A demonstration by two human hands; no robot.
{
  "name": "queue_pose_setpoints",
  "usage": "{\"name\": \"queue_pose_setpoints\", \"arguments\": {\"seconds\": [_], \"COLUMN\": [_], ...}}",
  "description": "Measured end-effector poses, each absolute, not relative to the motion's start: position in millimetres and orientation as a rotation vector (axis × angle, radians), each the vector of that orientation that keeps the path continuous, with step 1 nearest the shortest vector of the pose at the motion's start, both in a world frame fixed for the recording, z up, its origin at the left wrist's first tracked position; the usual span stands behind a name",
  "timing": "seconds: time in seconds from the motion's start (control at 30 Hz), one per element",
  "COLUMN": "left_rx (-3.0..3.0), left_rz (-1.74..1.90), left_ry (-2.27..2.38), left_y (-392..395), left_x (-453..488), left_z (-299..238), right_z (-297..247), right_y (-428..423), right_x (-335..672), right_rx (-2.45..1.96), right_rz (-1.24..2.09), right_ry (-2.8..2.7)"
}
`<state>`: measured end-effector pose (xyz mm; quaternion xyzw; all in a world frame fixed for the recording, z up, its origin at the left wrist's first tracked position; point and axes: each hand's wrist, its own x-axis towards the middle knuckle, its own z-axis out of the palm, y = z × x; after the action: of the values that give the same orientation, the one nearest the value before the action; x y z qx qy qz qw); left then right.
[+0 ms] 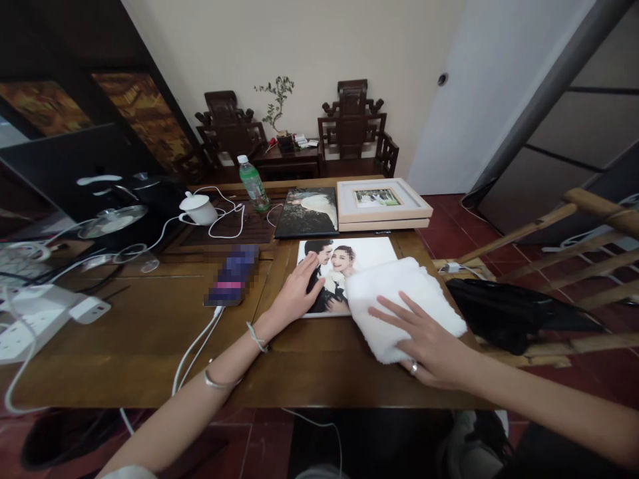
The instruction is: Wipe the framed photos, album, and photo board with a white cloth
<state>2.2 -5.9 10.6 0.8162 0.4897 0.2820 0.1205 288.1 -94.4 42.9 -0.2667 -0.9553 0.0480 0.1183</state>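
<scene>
A glossy photo panel [327,293] of a couple lies flat on the wooden table in front of me. My left hand [298,287] rests on its left part, fingers stretched out and thumb apart. A folded, fluffy white cloth [399,293] covers the panel's right side and spills past its edge onto the table. Over the cloth's near right part is my right hand [422,336], its fingers spread across the top. The ringed digit sits at the cloth's lower edge, partly tucked under it. What lies beneath the cloth is hidden.
Behind the panel are a dark photo panel [309,211] and a pale wooden photo frame [384,205]. To the left lie a phone [232,274] with white cables, a bottle [253,183], a lidded white cup [198,209], a pot [112,223] and a power strip [32,326].
</scene>
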Motion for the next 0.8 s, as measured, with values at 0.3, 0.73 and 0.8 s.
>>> {"name": "queue_pose_setpoints", "arguments": {"seconds": [0.3, 0.73, 0.8], "left_rx": [2.403, 2.386, 2.386], "left_rz": [0.796, 0.799, 0.811], "left_ry": [1.421, 1.397, 1.39], "left_y": [-4.7, -3.8, -4.0], "left_x": [1.1, -0.4, -0.4], "left_z": [11.5, 9.7, 9.5], "right_z": [48.3, 45.3, 42.8], "right_y": [-10.9, 27.2, 5.0], "right_x": [282.5, 251.5, 251.7], "right_rx": [-0.734, -0.996, -0.977], "right_rz": [0.098, -0.007, 0.014], "right_ry": [-2.821, -2.716, -2.726]}}
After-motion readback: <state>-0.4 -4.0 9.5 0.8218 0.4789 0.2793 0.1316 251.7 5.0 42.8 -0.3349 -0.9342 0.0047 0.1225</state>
